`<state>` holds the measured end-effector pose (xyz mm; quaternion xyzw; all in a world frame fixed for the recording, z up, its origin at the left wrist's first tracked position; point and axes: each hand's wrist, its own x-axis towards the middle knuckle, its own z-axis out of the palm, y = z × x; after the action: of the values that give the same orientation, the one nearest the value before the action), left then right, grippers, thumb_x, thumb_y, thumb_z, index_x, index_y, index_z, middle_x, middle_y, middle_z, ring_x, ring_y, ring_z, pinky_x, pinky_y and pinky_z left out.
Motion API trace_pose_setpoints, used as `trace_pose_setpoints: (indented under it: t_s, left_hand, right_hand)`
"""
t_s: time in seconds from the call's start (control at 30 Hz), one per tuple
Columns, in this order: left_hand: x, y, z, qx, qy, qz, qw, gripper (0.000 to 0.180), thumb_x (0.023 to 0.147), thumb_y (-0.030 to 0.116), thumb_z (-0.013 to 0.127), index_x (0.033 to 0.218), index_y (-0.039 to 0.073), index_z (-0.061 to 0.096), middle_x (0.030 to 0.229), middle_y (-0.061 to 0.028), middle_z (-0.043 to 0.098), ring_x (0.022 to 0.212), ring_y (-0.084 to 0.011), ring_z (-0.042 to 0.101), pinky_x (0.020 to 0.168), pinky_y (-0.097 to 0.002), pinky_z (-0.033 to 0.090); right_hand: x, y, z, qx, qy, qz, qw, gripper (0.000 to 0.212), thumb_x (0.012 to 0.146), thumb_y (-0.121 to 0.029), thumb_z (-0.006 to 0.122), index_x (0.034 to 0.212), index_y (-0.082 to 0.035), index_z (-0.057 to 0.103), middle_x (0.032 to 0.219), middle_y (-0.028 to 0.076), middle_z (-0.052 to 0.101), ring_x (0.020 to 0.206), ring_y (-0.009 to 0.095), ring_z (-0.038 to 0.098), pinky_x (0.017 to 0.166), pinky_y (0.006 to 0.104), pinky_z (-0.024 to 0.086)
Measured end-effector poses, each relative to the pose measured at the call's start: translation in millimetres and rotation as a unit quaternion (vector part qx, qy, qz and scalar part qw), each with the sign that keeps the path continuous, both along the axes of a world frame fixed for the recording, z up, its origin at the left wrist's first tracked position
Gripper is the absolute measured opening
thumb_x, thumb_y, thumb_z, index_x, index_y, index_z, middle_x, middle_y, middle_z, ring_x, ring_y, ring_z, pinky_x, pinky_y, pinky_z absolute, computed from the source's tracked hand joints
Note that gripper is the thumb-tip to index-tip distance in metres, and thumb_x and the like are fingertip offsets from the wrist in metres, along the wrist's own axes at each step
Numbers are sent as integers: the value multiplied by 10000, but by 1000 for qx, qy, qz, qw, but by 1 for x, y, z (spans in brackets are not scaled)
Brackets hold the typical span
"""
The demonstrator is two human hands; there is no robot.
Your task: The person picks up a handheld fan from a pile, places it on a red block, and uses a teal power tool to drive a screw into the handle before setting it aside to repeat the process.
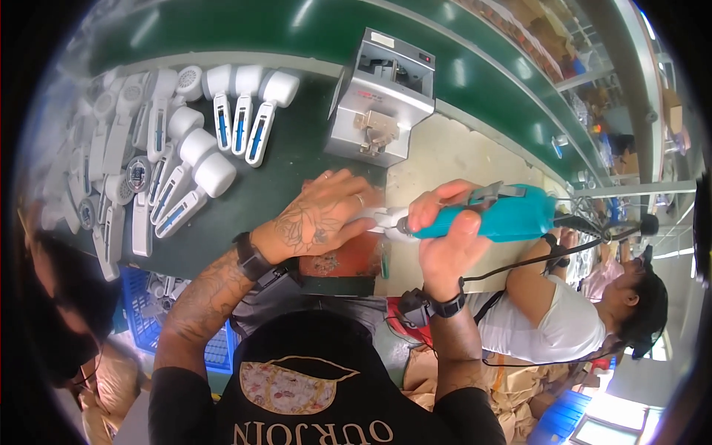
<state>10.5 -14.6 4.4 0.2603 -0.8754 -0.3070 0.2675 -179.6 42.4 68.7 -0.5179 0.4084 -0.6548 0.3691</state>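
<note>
1. White shower-head-shaped units (pixel 200 152), several with blue strips in their handles, lie clustered on a dark green bench (pixel 293 148), to the left of the metal machine (pixel 382 100), which serves as reference for all positions.
2. A blue plastic crate (pixel 136 297) stands below bench level, to the left of the machine and on the wearer's side of it.
3. The left hand (pixel 319 215), tattooed and banded at the wrist, lies low over the work surface, nearer the wearer than the machine and slightly to its left. Its thumb and fingers grip a white part.
4. A worn red pad (pixel 337 261) lies partly beneath this hand, on the wearer's side of the machine.
5. The white part (pixel 387 218) sits directly in front of the machine, between the two hands; fingers cover much of it.
6. The right hand (pixel 445 259), in front of the machine and to its right, is wrapped around a teal driver.
7. The teal driver (pixel 512 215) lies roughly level, to the machine's right and nearer the wearer. Its dark nose points left, at the white part; whether the tip is engaged cannot be told.
8. A co-worker in a white shirt (pixel 556 326) occupies the area farther right of the machine.
</note>
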Motion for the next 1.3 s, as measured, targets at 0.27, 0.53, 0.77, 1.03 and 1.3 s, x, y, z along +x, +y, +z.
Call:
trace_pose_setpoints:
  t_s: [0.27,0.53,0.77,1.03,1.3]
  left_hand:
    - [0,1,-2,17,8,15,1000,358,939,199,690,1282,105,644,1191,-106,615,1127,-341,555,1001,-484,440]
    - [-6,0,-2,-23,6,20,1000,385,865,178,731,1219,37,678,1191,-132,628,1123,-353,574,972,-460,449]
    - [-6,5,14,-16,-17,41,999,443,835,152,738,1257,31,680,1349,-115,622,1153,-369,577,1024,-497,440]
    - [0,-5,16,-21,-37,-33,999,465,803,211,786,1238,76,689,1415,-108,594,1197,-365,578,1010,-499,457]
    - [-8,-22,24,138,62,-93,984,306,839,106,773,1127,56,682,1013,-160,692,930,-367,680,827,-426,542]
  right_hand:
    - [0,3,-17,16,-4,18,1000,621,983,-552,675,1125,37,539,727,100,580,637,214,574,602,350,477]
    - [-3,13,-55,-2,37,-19,999,343,1021,-330,661,1071,-4,568,849,79,614,712,176,594,656,325,501]
    - [-1,7,-56,3,67,-2,998,355,1043,-289,636,882,27,613,879,113,626,727,178,611,640,313,488]
    - [4,0,-26,24,-43,-93,994,397,1073,-372,589,1041,24,596,793,87,614,665,196,599,612,315,483]
    - [-58,-66,-1,-62,-81,-322,941,394,1090,-365,536,1236,1,521,774,83,592,717,187,583,639,336,477]
